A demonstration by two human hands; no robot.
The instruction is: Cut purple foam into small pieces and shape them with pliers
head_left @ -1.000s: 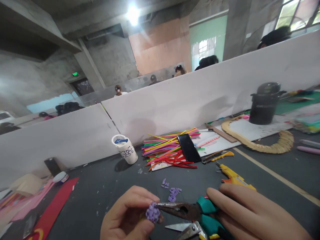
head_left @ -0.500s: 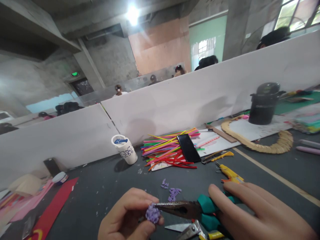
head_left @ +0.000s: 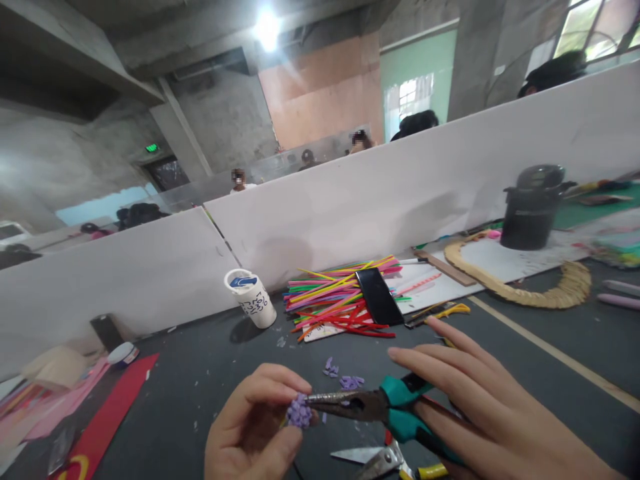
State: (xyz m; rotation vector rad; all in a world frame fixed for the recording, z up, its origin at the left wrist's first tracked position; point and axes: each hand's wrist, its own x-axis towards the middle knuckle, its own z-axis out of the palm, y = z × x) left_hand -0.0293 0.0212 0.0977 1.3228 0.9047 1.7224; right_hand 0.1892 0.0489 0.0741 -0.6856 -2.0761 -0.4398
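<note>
Between the thumb and fingers of my left hand (head_left: 253, 423) is a small purple cluster (head_left: 299, 412) made of little pieces. My right hand (head_left: 493, 407) holds long-nose pliers (head_left: 370, 403) with teal and black handles, its upper fingers lifted off the grip. The tips of the pliers touch the upper right of the cluster; whether they pinch a piece I cannot tell. Loose purple pieces (head_left: 351, 383) lie on the dark table (head_left: 195, 400) just behind the pliers. Below the pliers lie scissors (head_left: 383, 460) with metal blades and yellow handles, partly cut off by the frame.
Behind my hands lie coloured pipe cleaners (head_left: 325, 297) under a black phone (head_left: 379, 297). A white cup (head_left: 253, 300) stands to their left, a black lidded container (head_left: 533, 210) far right. A white partition (head_left: 350, 200) closes the back. Red sheet (head_left: 115, 407) lies left.
My right hand's upper fingers have lifted and spread from the pliers' handle. The pliers and the purple cluster have shifted slightly left and up.
</note>
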